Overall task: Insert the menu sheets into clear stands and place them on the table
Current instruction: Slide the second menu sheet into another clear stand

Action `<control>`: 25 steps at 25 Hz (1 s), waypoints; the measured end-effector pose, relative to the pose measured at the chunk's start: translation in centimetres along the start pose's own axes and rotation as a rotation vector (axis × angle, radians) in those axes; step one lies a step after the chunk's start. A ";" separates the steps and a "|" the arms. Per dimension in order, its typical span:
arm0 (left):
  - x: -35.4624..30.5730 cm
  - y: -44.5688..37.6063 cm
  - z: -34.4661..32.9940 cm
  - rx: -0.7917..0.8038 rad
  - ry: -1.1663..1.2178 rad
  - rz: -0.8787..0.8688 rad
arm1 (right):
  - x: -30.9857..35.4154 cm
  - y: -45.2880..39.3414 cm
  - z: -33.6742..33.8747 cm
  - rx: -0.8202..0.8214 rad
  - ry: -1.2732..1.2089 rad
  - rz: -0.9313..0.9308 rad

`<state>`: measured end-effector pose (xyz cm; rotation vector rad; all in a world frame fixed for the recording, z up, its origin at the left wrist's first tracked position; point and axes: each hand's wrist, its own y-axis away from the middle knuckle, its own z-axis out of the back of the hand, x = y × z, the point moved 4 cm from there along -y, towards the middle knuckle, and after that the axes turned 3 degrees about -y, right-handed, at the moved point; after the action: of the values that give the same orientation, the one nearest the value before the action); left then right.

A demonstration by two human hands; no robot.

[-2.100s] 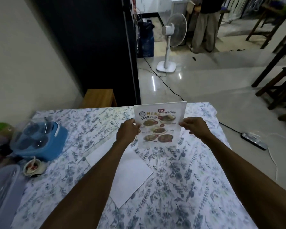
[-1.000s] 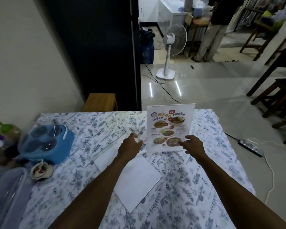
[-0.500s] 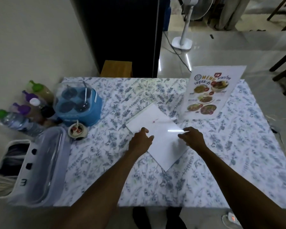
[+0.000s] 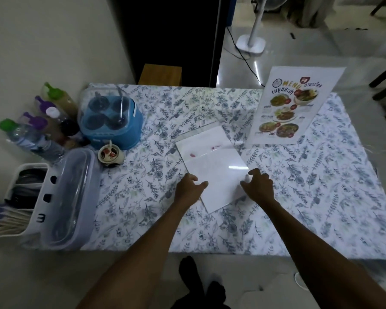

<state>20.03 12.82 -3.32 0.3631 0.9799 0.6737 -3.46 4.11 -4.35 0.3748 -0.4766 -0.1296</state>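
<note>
While one filled menu stand (image 4: 292, 108) stands upright far right, left hand (image 4: 188, 189) and right hand (image 4: 257, 186) rest unclenched on the face-down menu sheet (image 4: 212, 166) at table (image 4: 321, 197) centre; risk: flat, glossy sheet slides instead of lifting.

The scene is dim and bluish, underexposed across most of the frame. The brightest patch is the glossy floor (image 4: 299, 47) at the upper right, where pale streaks of reflected light show beside a fan base (image 4: 251, 43). A short white glare bar sits on the blank sheet (image 4: 212, 166) at centre. The dark panel (image 4: 165, 30) at top centre is nearly black, without detail. Soft shadows lie under both forearms on the worktop (image 4: 143, 197). Wide-angle distortion bows the worktop edges, and the lower corners and the far left are smeared. The fingers (image 4: 201, 185) look slightly blurred.
</note>
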 end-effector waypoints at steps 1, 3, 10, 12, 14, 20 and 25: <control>0.3 0.2 0.5 -0.030 0.032 0.008 | -0.3 0.4 0.0 0.009 -0.051 0.017; 0.6 0.8 1.4 -0.066 0.081 0.027 | -0.6 1.4 0.3 0.056 -0.143 0.062; 0.5 4.9 4.8 -0.130 0.284 0.012 | -0.8 7.0 3.2 0.301 -0.441 0.216; 0.5 6.6 6.1 -0.195 0.309 -0.021 | -0.9 8.6 4.8 0.345 -0.582 0.252; 0.8 7.8 7.4 -0.244 0.363 -0.047 | -0.6 9.6 6.3 0.344 -0.616 0.309; -1.5 11.0 11.1 -0.284 0.644 -0.252 | 3.6 10.2 11.7 0.192 -0.597 0.494; -5.2 9.8 13.1 -0.353 0.430 -0.428 | 6.5 8.0 14.0 0.093 -0.575 0.526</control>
<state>25.75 16.78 12.33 -0.3124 1.2687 0.5243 -4.06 5.64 13.00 0.2891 -1.1354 0.3063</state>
